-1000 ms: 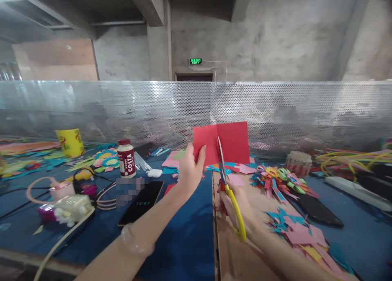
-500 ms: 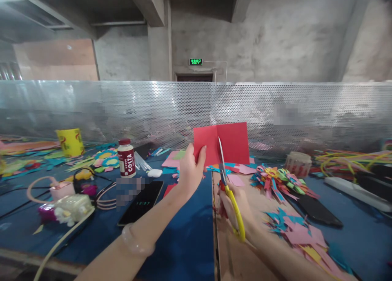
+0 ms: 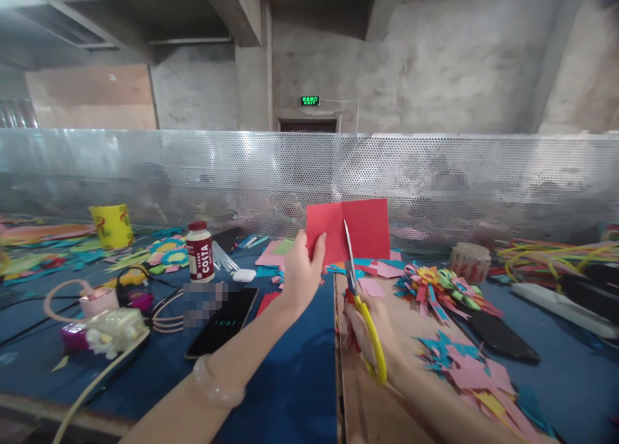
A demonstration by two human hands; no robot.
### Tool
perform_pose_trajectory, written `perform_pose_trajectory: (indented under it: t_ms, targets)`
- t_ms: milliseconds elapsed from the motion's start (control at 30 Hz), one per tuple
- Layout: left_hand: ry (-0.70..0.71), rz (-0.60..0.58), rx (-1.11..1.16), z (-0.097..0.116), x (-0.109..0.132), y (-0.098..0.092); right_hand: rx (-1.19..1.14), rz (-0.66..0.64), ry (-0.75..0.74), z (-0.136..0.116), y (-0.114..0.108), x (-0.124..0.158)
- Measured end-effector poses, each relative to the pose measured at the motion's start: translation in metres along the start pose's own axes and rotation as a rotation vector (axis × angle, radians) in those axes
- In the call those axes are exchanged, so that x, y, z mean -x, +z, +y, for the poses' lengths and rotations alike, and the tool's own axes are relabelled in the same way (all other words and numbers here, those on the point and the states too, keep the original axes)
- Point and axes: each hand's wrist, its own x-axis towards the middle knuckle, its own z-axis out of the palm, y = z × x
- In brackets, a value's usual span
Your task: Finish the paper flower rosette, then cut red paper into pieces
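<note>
A red sheet of paper [image 3: 367, 230] with a crease down its middle is held up above the table. My left hand [image 3: 304, 267] pinches its lower left part, thumb in front. My right hand [image 3: 370, 325] is closed around the yellow and red handles of a pair of scissors [image 3: 367, 328]. One blade lies in front of the paper with its tip near the crease; the other blade is mostly hidden behind the sheet. Below my left wrist a black phone [image 3: 222, 321] lies on the table, beside a red paper piece [image 3: 267, 301].
A Costa bottle [image 3: 200, 252], a yellow tape roll [image 3: 111, 226], and cables stand or lie at left. Paper flowers [image 3: 435, 283], pink and blue scraps [image 3: 476, 360] and a dark phone [image 3: 503, 334] lie at right. A perforated metal screen [image 3: 232, 173] spans the back.
The red paper has tilted slightly, its right side a little lower. The scissors stay at the crease, and both hands keep their holds.
</note>
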Motion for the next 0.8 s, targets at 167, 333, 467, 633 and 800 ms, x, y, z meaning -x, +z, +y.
perform_pose_trajectory:
  t_ms: [167,333,467,633,800]
  targets:
    - [0.009,-0.004,-0.009,-0.004,-0.001,0.0,0.042,-0.002,0.06,-0.016,-0.002,0.005]
    - [0.011,-0.002,-0.009,-0.004,-0.002,0.0,0.082,-0.006,0.06,-0.024,-0.006,0.006]
    - [-0.01,-0.007,0.009,-0.002,-0.001,-0.001,0.064,-0.009,0.079,-0.019,-0.005,0.005]
    - [-0.01,-0.025,0.002,-0.001,0.0,0.0,-0.055,-0.027,0.021,-0.012,0.0,0.004]
    - [-0.013,-0.045,-0.011,-0.003,0.0,0.0,-0.068,-0.072,0.083,-0.01,0.005,0.005]
